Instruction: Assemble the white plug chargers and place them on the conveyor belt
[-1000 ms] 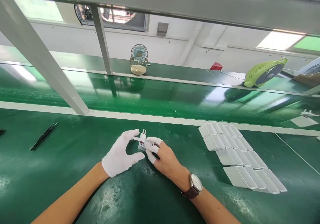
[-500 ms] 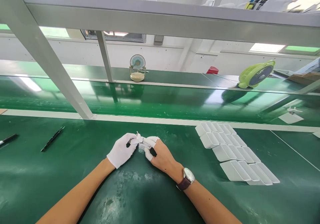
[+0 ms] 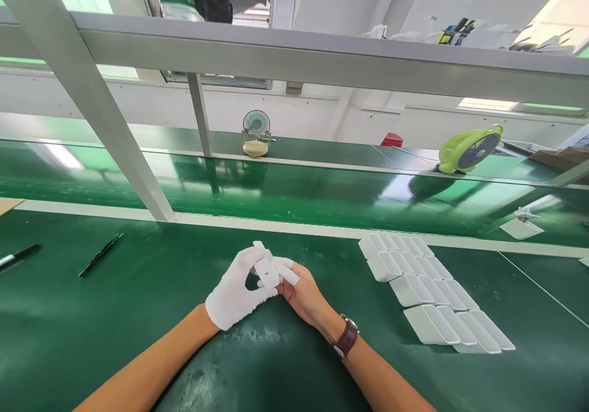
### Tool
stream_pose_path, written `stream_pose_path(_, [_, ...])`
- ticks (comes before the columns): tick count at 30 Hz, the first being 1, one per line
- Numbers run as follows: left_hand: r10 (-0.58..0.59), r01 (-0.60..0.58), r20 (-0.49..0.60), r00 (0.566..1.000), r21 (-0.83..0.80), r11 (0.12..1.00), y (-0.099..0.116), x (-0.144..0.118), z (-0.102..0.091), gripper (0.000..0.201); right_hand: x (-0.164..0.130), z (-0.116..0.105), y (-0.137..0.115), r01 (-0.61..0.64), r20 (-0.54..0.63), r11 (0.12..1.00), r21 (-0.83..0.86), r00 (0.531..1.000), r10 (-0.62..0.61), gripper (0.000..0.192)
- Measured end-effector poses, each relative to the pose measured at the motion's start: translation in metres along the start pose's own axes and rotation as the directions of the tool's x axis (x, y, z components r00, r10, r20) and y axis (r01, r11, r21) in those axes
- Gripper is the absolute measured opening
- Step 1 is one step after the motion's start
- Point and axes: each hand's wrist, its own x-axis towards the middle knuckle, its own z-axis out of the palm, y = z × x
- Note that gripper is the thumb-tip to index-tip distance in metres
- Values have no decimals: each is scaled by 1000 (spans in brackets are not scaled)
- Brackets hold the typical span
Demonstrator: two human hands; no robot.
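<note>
A small white plug adapter [image 3: 267,271] is held between both hands just above the green table [image 3: 138,314]. My left hand [image 3: 237,289], in a white glove, pinches its left side with thumb and fingers. My right hand [image 3: 299,289], bare with white finger cots and a brown wristwatch, grips its right side. The adapter's flat white back faces the camera and its prongs are hidden.
Rows of white adapter shells [image 3: 427,292] lie on the table to the right. Black tweezers [image 3: 101,254] and a pen [image 3: 18,255] lie at the left. Beyond the white rail runs a green conveyor belt [image 3: 294,188] with two small fans [image 3: 256,131] [image 3: 469,149] behind. A metal frame beam [image 3: 322,56] crosses overhead.
The adapter has been turned over between both hands: its prongs pointed up a second ago, now its plain back shows. The camera has tilted slightly upward.
</note>
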Motion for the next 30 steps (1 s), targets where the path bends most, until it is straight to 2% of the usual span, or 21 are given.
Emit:
stream_pose_path(3, [76,-77,13,997,23,997,0,-2,1,64,-3,3,0,-51,41,998,29,998,50,40])
stream_pose_path(14, [54,-56,24,998,91,994,-11,-7,2,75,-1,5,1,-120,35,992,-40,992,121,39])
stream_pose_path(19, [83,-86,31,996,99,991,-12,-7,1,79,-1,9,-2,-140,52,990,-26,989,141,37])
stream_pose_path(25, [66,-67,14,998,134,989,-13,-9,2,77,0,10,-4,-161,77,986,-36,984,163,40])
stream_pose_path(30, [131,-132,21,991,103,986,-9,-7,0,68,0,9,-4,-148,62,988,-47,987,151,39])
